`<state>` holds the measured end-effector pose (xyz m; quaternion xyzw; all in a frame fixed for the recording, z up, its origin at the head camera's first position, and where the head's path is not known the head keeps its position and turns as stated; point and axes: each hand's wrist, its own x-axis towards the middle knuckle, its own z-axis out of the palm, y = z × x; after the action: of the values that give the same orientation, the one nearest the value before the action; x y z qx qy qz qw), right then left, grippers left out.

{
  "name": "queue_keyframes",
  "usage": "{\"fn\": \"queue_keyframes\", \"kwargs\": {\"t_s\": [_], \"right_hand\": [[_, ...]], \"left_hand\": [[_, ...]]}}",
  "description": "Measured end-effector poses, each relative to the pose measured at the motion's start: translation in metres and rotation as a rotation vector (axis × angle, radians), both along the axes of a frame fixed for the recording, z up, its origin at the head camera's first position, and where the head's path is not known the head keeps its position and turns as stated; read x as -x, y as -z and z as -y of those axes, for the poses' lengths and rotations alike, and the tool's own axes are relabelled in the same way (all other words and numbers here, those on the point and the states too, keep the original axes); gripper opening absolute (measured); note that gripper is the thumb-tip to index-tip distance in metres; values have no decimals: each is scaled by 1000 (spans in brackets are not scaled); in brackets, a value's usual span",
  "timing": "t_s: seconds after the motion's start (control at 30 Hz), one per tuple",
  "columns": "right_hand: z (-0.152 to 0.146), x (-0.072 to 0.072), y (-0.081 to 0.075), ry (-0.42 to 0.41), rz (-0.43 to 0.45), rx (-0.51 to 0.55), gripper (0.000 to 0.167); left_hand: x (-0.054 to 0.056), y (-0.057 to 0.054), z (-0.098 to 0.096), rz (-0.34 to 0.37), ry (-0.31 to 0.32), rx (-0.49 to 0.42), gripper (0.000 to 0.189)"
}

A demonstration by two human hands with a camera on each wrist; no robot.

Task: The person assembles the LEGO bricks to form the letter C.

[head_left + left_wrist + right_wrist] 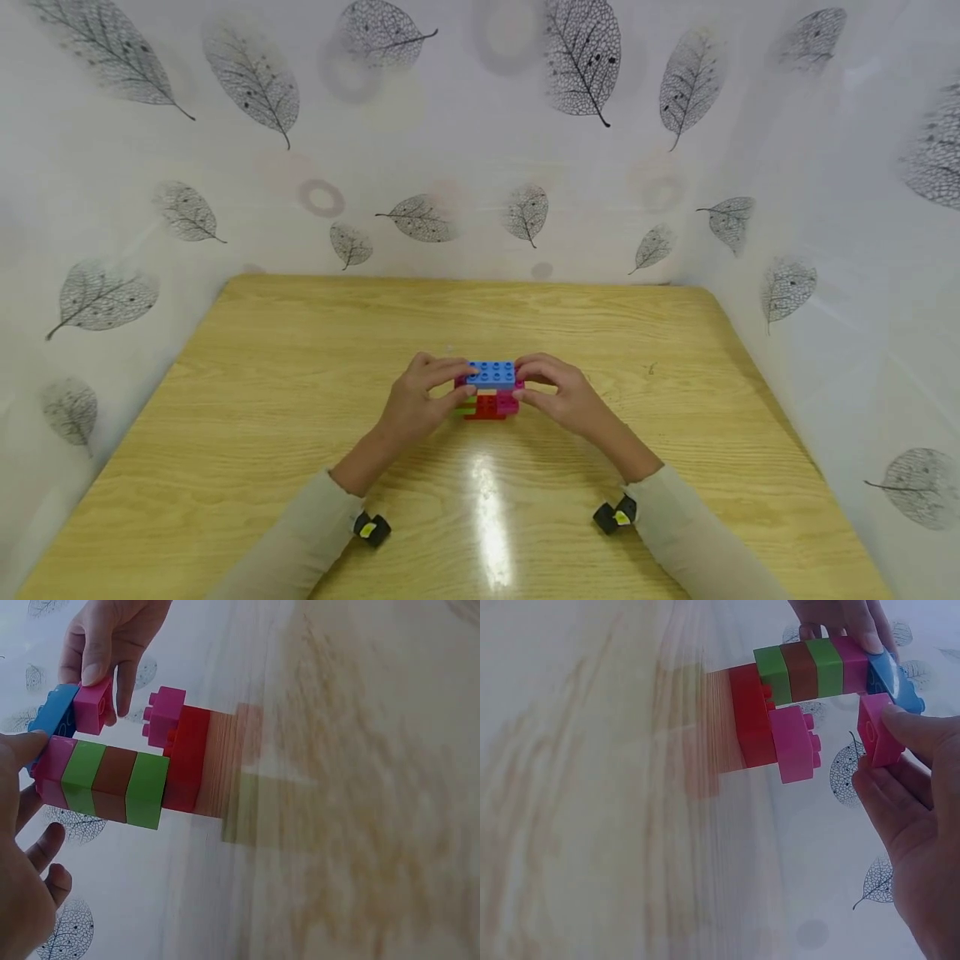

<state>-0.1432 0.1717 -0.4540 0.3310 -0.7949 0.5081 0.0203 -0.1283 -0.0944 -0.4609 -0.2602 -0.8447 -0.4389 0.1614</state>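
A red brick (486,408) lies flat on the table under a small block build. From its left end rises a column of a green brick (148,791), a brown brick (114,781), another green brick (82,776) and a pink brick (54,771). A blue brick (491,375) bridges out from the column's top. My left hand (420,396) grips the blue brick at that end, thumb in front. With thumb and fingers my right hand (566,396) pinches a pink brick (877,729) beneath the blue brick's other end. Below it, across a gap, a lower pink brick (791,742) sits on the red one.
The wooden table (300,333) carries the build near its middle. Behind and beside it hangs a pale sheet (465,150) with leaf prints. Dark wrist cameras (372,529) are strapped at both sleeves.
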Motion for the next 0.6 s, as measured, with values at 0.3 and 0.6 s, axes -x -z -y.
{"fn": "queue_keyframes", "kwargs": {"t_s": [0.3, 0.6], "right_hand": [[2, -8, -17, -8, 27, 6, 19], [-6, 3, 0, -61, -9, 23, 26]], "left_hand": [[1, 3, -2, 19, 43, -57, 29], [0, 4, -3, 64, 59, -114, 34]]}}
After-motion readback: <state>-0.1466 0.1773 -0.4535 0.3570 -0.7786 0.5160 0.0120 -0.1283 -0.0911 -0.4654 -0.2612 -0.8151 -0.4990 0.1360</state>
